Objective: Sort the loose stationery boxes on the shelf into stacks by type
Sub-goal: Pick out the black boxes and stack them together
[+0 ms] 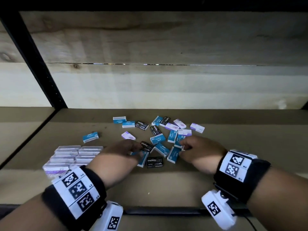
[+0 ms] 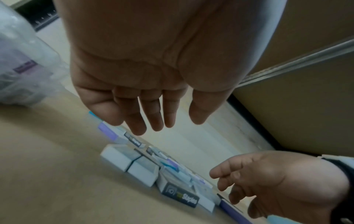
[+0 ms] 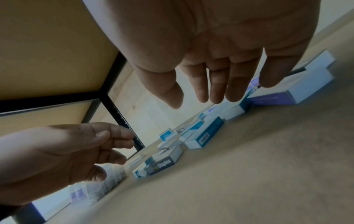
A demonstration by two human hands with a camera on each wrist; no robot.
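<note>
Small stationery boxes lie scattered on the brown shelf board (image 1: 183, 185): several blue ones (image 1: 90, 137), black staples boxes (image 1: 154, 162) and purple-and-white ones (image 1: 197, 127). My left hand (image 1: 131, 148) hovers over a black staples box (image 1: 147, 145) and a blue box (image 1: 141, 158), fingers straight and holding nothing (image 2: 151, 121). My right hand (image 1: 190, 145) reaches over the blue boxes (image 1: 173, 155) at the pile's right, fingers extended and empty (image 3: 216, 91). Both palms face down just above the boxes.
Clear-wrapped packs with purple labels (image 1: 70, 155) are stacked in rows at the left front. A black upright post (image 1: 33, 64) stands at the back left, and pale wooden boards (image 1: 166, 47) close the back. The shelf's front edge (image 1: 166, 212) runs below my wrists.
</note>
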